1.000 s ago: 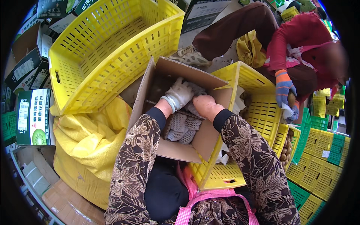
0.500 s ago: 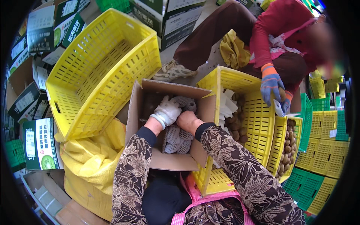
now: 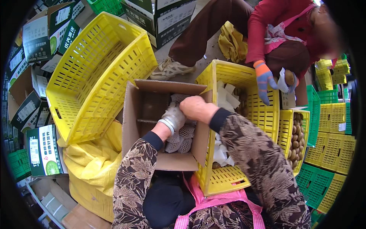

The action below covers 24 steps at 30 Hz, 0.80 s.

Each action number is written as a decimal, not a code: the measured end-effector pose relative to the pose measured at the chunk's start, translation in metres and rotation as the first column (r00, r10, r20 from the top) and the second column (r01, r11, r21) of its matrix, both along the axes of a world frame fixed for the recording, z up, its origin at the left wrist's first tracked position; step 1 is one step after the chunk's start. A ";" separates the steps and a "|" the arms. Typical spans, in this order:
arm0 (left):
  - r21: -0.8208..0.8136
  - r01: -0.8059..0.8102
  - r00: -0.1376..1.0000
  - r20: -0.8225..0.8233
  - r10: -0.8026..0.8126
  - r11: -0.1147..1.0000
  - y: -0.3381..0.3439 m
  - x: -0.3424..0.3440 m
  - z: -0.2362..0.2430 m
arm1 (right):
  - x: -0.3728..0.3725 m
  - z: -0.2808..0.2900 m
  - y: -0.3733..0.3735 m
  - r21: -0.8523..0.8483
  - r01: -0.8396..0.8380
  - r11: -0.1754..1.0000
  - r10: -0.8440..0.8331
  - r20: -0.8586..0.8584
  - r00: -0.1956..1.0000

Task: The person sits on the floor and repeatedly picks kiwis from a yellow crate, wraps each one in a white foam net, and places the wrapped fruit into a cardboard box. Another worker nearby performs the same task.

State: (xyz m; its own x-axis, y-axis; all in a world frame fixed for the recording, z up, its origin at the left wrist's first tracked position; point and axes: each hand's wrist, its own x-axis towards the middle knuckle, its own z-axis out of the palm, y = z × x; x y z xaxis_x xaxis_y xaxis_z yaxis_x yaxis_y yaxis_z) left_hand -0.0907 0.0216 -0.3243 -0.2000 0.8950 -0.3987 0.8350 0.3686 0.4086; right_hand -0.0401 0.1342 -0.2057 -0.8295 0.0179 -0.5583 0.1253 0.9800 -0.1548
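Observation:
An open brown cardboard box [image 3: 131,114] rests in front of me, holding several fruits wrapped in white foam netting [image 3: 182,138]. My left hand [image 3: 173,117], in a white glove, reaches down into the box among the wrapped fruits. My bare right hand [image 3: 195,107] is just beside it over the box, fingers curled; I cannot see what either hand holds. Right of the box stands a yellow plastic crate [image 3: 263,110] with white foam sleeves [image 3: 227,95] and some brown fruit inside.
A large empty yellow crate [image 3: 95,72] tilts at the left above a yellow sack [image 3: 91,164]. Another person in red sits at the upper right, one hand in an orange-blue glove [image 3: 264,80]. Green and yellow crates stack at right; printed cartons line the left.
Both my hands have stayed in the box, shifting slightly deeper among the wrapped fruits. The view has tilted, so the box and crates sit lower in the picture.

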 end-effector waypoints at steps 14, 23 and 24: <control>0.047 0.232 0.933 -0.292 -0.209 0.972 -0.030 -0.010 0.024 | -0.013 -0.035 0.018 -0.055 0.234 0.971 -0.217 0.218 0.951; 0.264 0.023 0.998 -0.057 -0.008 0.964 -0.018 -0.037 0.043 | 0.100 0.097 0.045 -0.704 0.224 0.675 -0.670 -0.457 0.585; 0.173 0.046 0.999 -0.026 -0.042 0.984 -0.013 -0.038 0.045 | 0.130 0.097 0.050 -0.709 0.332 0.622 -0.743 -0.400 0.537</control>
State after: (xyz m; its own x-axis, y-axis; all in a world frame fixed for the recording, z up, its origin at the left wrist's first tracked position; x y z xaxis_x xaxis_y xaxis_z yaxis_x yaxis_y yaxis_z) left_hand -0.1291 0.0088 -0.2797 -0.1661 0.9582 -0.2329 0.8581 0.2568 0.4446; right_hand 0.0901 0.1838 -0.1088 -0.8727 0.4882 -0.0053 0.2725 0.4781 -0.8350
